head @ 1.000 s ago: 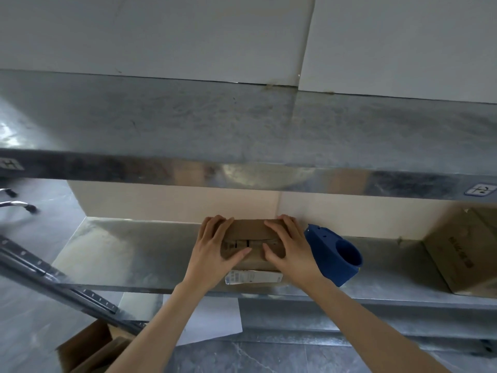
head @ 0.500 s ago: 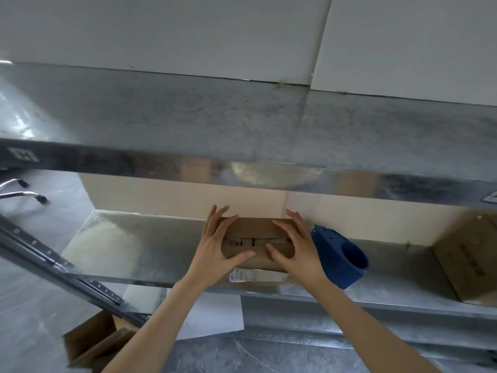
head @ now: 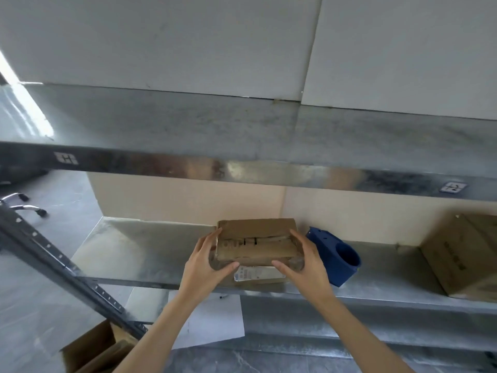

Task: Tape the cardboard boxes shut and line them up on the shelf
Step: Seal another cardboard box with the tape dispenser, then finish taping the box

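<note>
On the floor at lower left an open carton sits under the slanted rack upright, with a white sheet lying beside it. Above them, the lower metal shelf carries the work.

The left hand wraps the left end of the cardboard box. Its fingers run up the side and its thumb reaches along the front bottom edge. The box rests on the shelf near the front lip, with its taped lid up and a white label on its front face.

It looks small and light, probably an easy lift. The corrugated walls should be stiff at the corners, while the creased lid would likely give under pressure. The glossy tape and the smooth steel under the box suggest it will slide readily. The two short ends, held low, seem the best purchase.

The right hand mirrors the left, thumb along the front and fingers up the right end, so the box is clasped between both. Just beside it stands a blue plastic piece with a round opening. A larger box sits well apart at far right.

Half a second ago both palms lay on the lid with the thumbs meeting at the centre seam. Now they have moved out to the ends and the lid is uncovered. The box itself appears not to have moved.
</note>
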